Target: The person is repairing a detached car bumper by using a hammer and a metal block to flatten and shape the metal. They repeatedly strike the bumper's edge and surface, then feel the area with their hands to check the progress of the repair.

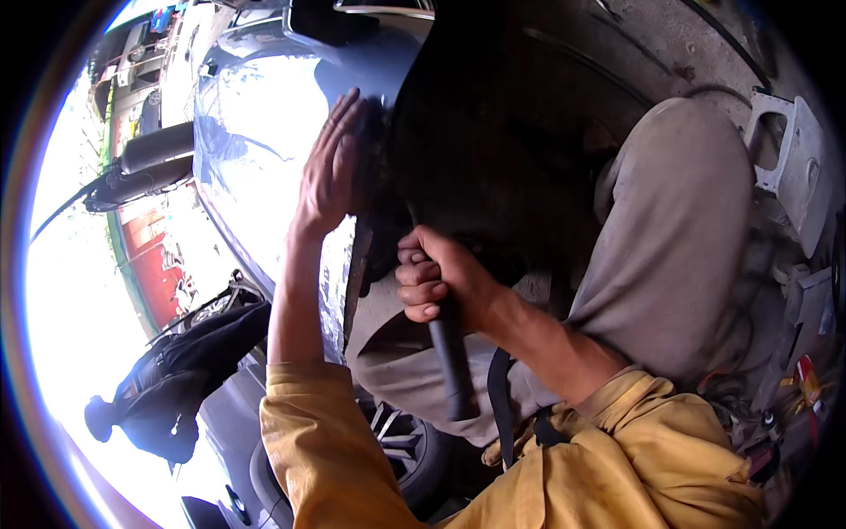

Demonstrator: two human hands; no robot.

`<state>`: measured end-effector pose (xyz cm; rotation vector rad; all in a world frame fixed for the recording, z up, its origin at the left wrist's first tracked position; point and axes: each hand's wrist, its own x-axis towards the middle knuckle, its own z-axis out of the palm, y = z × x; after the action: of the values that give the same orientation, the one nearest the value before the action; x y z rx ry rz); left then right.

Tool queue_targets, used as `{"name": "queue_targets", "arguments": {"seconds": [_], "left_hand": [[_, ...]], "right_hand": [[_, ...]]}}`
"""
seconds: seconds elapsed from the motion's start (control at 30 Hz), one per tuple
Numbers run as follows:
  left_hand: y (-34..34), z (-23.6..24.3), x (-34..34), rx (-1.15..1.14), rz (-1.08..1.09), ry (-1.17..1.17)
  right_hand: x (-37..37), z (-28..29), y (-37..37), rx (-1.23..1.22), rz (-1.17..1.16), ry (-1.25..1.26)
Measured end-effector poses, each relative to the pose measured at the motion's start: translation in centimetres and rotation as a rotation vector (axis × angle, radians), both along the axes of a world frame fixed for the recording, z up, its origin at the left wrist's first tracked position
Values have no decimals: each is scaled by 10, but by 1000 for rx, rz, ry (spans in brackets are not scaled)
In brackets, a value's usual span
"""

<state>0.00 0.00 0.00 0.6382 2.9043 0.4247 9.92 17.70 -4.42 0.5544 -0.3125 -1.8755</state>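
Note:
My left hand (pixel 330 172) lies flat against a shiny blue-grey car body panel (pixel 374 57), fingers stretched together near its edge. Closed in a fist, my right hand (pixel 427 273) grips a tool with a long black handle (pixel 451 370). The handle's butt points down toward my lap. The tool's far end runs up into the dark hollow behind the panel, so its kind cannot be made out. Strong glare washes out much of the panel beside my left hand.
My bent knee (pixel 687 194) in grey trousers is at the right. A white plastic stool (pixel 797 167) stands beyond it. A car wheel (pixel 401 445) is below my left arm. A person in dark clothes (pixel 172 383) is at the left. Small tools and parts clutter the lower right.

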Motion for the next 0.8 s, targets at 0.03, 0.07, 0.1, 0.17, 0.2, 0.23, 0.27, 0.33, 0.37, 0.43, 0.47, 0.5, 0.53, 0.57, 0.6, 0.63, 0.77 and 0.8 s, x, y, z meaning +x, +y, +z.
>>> {"name": "queue_targets", "arguments": {"seconds": [0.03, 0.07, 0.1, 0.17, 0.2, 0.23, 0.27, 0.33, 0.37, 0.43, 0.47, 0.5, 0.53, 0.57, 0.6, 0.63, 0.77, 0.8], "left_hand": [[5, 9, -12, 28, 3, 20], [8, 17, -24, 4, 10, -2], [7, 12, -17, -14, 16, -1], [5, -1, 0, -51, 28, -6], [5, -2, -4, -56, 3, 7], [4, 1, -6, -69, -5, 13], [1, 6, -7, -81, -14, 17], [-6, 0, 1, 40, -40, -38], [-8, 2, -2, 71, 26, -84], [-1, 7, -9, -2, 53, -86], [-2, 4, -4, -31, 39, -69], [-1, 2, 3, -64, 25, -50], [-1, 1, 4, -75, 50, -45], [-2, 3, 4, -64, 51, -37], [-3, 3, 4, -52, 50, -33], [-3, 3, 4, -41, 51, -30], [-11, 3, -3, 19, 26, -44], [-7, 3, -2, -8, 48, -60]], "right_hand": [[-10, 0, 6, -91, 36, 71], [-15, -5, 8, -31, 24, 193], [-7, -10, 6, -2, 8, 118], [11, -18, 2, 53, -26, -42], [6, -15, -1, 94, -99, -158], [5, -10, -5, 106, -112, -167], [7, -2, -9, 118, -125, -178], [1, 9, 1, -42, 8, 18], [-4, 12, 6, 1, 44, 56], [-12, 4, 10, 94, 5, 185], [-3, 1, 9, 86, -39, 82], [5, 6, 7, 73, -83, -19], [7, 11, 5, 175, -104, -177], [10, 11, 1, 272, -147, -279], [7, 15, -2, 340, -136, -357], [3, 18, -3, 406, -124, -436], [-10, 3, 1, 39, 14, 17], [-3, -2, 2, 72, 1, -26]]}}
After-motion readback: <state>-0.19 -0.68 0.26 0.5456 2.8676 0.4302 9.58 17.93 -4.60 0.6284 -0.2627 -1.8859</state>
